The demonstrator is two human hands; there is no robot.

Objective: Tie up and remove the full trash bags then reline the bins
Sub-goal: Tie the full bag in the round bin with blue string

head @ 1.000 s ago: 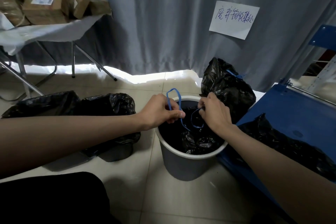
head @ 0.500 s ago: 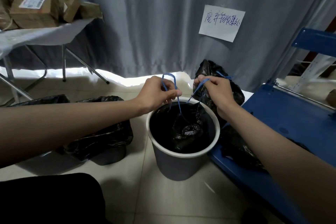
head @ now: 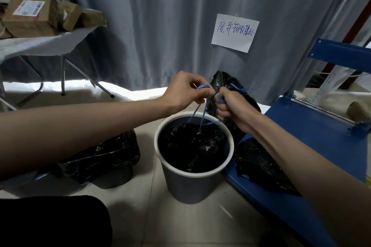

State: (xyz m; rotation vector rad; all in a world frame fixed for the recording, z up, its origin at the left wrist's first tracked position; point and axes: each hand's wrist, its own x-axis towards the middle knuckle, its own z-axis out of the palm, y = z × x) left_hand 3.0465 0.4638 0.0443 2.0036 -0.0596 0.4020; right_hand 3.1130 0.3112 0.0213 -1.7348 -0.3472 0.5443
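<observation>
Both blue drawstrings [head: 201,115] are pinched and held taut above the white bin [head: 192,176]: one loop is gripped by the curled fingers of the left hand [head: 185,90], the other is clenched in the fist of the right hand [head: 230,106]. Hands are just beside each other, over the bin's 12 o'clock rim. Black trash bag [head: 192,144] is seated inside the bin, its mouth gathered toward the strings. A tied black bag [head: 226,84] with a blue knot is seen behind the bin at 1 o'clock. At 9 o'clock, another bin is lined with a black bag [head: 104,156]. At 3 o'clock, a black bag [head: 259,164] is laid on a blue platform [head: 313,136]. Handwritten paper sign [head: 234,32] is fixed to the grey curtain [head: 160,16]; wording not reliably readable. Labelled cardboard boxes [head: 30,18] are stacked on a table at 10 o'clock.
</observation>
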